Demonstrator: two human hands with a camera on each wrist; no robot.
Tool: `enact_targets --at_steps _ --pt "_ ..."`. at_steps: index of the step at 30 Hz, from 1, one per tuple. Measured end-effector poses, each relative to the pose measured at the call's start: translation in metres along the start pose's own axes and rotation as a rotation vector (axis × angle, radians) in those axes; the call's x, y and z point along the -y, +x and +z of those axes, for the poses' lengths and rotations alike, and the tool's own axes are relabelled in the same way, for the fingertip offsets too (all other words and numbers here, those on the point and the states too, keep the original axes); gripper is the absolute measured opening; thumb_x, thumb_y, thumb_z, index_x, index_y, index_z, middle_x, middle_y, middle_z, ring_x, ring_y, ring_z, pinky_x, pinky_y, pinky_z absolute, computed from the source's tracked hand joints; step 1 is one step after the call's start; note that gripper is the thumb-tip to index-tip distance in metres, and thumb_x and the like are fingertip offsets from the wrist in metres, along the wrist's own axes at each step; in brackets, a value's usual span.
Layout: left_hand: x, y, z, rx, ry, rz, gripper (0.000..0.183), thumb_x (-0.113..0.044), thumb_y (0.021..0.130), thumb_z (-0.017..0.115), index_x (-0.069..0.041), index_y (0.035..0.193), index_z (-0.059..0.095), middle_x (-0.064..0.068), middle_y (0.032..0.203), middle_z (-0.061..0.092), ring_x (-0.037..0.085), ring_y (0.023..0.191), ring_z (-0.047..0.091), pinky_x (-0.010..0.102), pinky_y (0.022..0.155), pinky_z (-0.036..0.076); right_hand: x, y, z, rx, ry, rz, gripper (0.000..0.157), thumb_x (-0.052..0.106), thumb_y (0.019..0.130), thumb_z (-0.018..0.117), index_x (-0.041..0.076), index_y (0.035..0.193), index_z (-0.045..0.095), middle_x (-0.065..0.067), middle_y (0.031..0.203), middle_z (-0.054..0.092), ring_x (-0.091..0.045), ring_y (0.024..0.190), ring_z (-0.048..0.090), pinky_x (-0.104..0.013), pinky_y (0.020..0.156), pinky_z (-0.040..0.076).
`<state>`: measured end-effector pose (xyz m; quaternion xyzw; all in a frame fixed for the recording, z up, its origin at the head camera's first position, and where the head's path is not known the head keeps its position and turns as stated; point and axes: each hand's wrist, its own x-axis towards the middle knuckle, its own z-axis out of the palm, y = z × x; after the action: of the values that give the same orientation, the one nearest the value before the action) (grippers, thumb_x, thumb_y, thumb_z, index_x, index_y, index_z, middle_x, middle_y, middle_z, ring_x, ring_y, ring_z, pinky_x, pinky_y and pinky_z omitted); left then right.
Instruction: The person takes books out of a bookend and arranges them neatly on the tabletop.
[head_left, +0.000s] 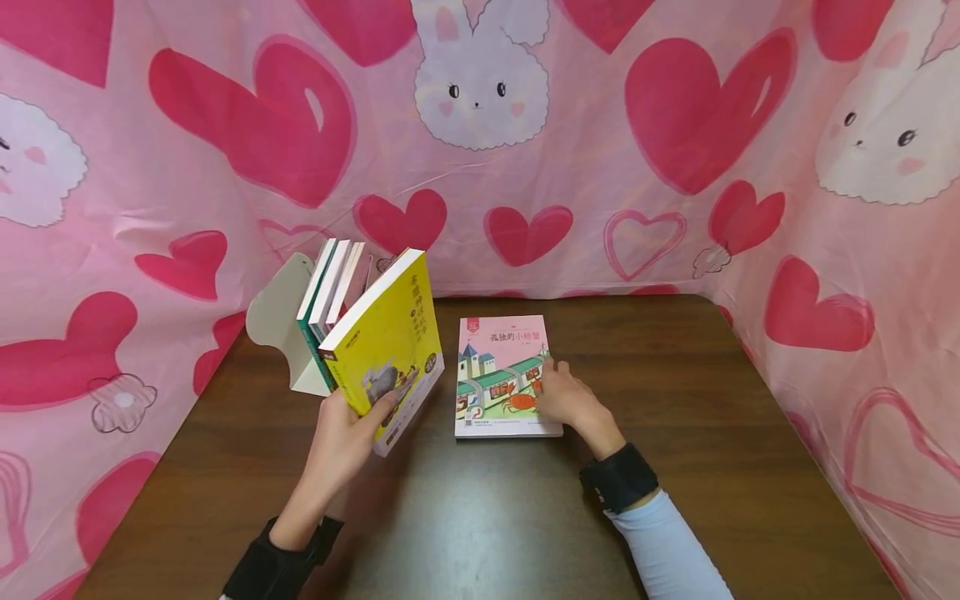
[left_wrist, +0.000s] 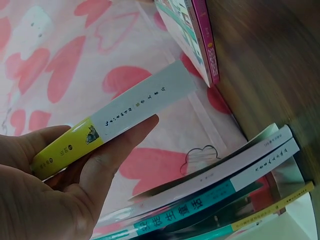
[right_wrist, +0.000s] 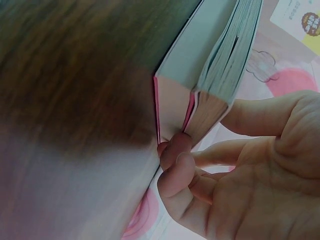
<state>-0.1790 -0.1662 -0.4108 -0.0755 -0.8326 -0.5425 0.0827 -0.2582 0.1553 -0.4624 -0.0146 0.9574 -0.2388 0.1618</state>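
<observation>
My left hand (head_left: 339, 442) grips a thick yellow book (head_left: 401, 350), thumb on the front cover. The book is tilted and raised beside a row of upright books (head_left: 337, 279). Its white and yellow spine shows in the left wrist view. On the table a pink picture book (head_left: 501, 383) with a crab and a train on its cover lies face up. My right hand (head_left: 567, 396) holds its right edge. In the right wrist view, curled fingertips (right_wrist: 181, 170) press the page edges of two stacked books, the lower one (right_wrist: 175, 100) with pink covers.
A cream bookend (head_left: 279, 312) stands at the left end of the upright books. The dark wooden table (head_left: 675, 375) is bordered at the back and sides by a pink cloth (head_left: 592, 142) with hearts and rabbits.
</observation>
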Motion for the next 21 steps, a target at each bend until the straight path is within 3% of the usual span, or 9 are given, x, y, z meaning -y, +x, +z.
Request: enact_targets --at_steps 12,21 --pt "-0.0024 0.0092 0.0069 0.013 -0.034 0.025 0.05 -0.007 0.099 0.073 -0.015 0.144 0.052 0.013 0.139 0.065 0.045 0.116 0.068 0.064 0.086 0.057 -0.0001 -0.0011 -0.0034 -0.015 -0.004 -0.011 0.075 0.016 0.102 0.061 -0.012 0.16 0.023 -0.034 0.149 0.037 -0.037 0.103 0.056 -0.05 0.088 0.051" --pt "-0.004 0.0069 0.0099 0.042 -0.06 -0.025 0.05 -0.006 0.099 0.072 -0.013 0.144 0.053 0.014 0.139 0.066 0.045 0.115 0.068 0.065 0.087 0.056 0.0026 -0.003 -0.001 -0.139 -0.042 -0.08 0.064 0.018 0.103 0.067 -0.01 0.155 0.04 -0.027 0.136 0.043 -0.039 0.12 0.043 -0.051 0.09 0.051"
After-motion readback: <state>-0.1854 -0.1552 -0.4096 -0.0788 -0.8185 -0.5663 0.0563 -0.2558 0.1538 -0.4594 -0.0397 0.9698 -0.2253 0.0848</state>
